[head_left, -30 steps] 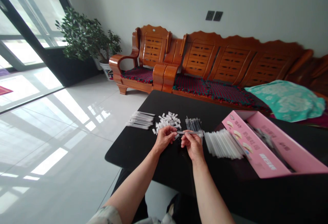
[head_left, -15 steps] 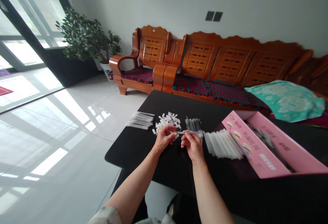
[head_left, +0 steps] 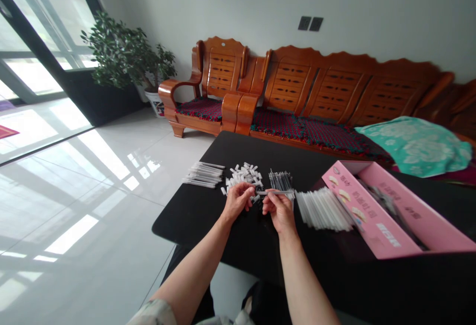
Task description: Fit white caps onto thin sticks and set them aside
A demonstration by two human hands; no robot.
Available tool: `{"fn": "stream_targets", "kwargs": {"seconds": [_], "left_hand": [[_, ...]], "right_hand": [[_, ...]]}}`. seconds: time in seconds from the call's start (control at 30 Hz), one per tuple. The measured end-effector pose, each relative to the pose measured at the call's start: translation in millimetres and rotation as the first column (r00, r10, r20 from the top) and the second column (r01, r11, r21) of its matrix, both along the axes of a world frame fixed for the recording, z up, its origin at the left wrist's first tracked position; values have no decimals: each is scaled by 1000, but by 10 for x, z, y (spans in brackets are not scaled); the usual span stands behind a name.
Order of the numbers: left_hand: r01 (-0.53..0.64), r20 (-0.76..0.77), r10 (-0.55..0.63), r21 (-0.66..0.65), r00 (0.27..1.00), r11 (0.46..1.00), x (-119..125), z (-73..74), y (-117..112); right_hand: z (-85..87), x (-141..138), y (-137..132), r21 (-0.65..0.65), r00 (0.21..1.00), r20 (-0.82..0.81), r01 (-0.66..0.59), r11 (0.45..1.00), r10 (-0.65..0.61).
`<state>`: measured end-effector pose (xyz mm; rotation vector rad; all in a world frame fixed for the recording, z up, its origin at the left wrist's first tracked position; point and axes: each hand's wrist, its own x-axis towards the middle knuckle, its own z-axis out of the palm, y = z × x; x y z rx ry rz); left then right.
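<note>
A thin pen (head_left: 275,193) with a clear barrel lies level between my two hands above the black table. My right hand (head_left: 280,209) is closed on the barrel, thumb and fingers pinching it near its middle. At the pen's left end, my left hand (head_left: 238,201) is closed in a pinch; its fingertips hide any small part there. Just beyond the hands lies a heap of short white caps (head_left: 243,172). Dark thin refills (head_left: 280,180) sit in a bunch behind my right hand. Several small black pieces (head_left: 259,200) show between the hands, partly covered.
Clear barrels (head_left: 323,209) lie in a row to the right, against an open pink box (head_left: 375,221). Capped white pens (head_left: 204,174) are stacked at the table's left. A wooden sofa (head_left: 312,82) stands behind the black table (head_left: 193,216).
My left thumb and fingers have shifted slightly at the pen's left end. My right hand and the pen have stayed nearly still.
</note>
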<state>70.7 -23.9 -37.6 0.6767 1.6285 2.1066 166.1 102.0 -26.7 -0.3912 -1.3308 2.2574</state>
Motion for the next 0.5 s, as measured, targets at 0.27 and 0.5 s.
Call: {"fn": "stream_targets", "kwargs": {"seconds": [0.27,0.5], "left_hand": [[54,-5,-54,-13,999,998,10,-5,8],[33,-1,-33,-25,999,999,7,-7,7]], "right_hand": [[-17,-3,5,-2,1000,-5,-4,1000,4],[-16,-4,0,5,1000,-4,3,1000,-3]]}}
